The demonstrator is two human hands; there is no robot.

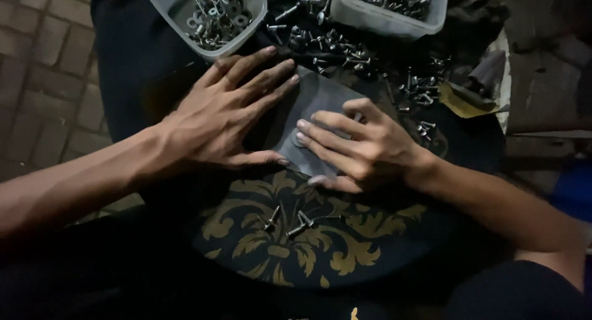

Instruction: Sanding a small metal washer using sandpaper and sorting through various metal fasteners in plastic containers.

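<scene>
Head view, looking down. My left hand (228, 116) lies flat with its fingers spread, palm down on the near-left part of a grey sheet (320, 101) that rests on a dark cloth with gold leaf pattern (290, 246). My right hand (364, 147) is curled over the sheet's middle, its fingertips bent down onto a small round washer (298, 139) that lies on the sheet at about 9 o'clock from that hand; whether the fingers pinch it or merely press it I cannot tell.

A few loose bolts (287, 221) lie on the cloth at 6 o'clock from the hands. At 12 o'clock a heap of bolts (333, 48) spreads between two clear plastic tubs: the left tub (206, 14) holds washers and small hardware, the right tub (391, 5) holds more fasteners.

To do this step well, in my judgement, I should keep the left palm pressing evenly so the sheet cannot slide on the soft cloth, and work the washer with fingertip pads only, low and slow, since the light is dim and small parts roll easily toward the cloth's folds.
</scene>
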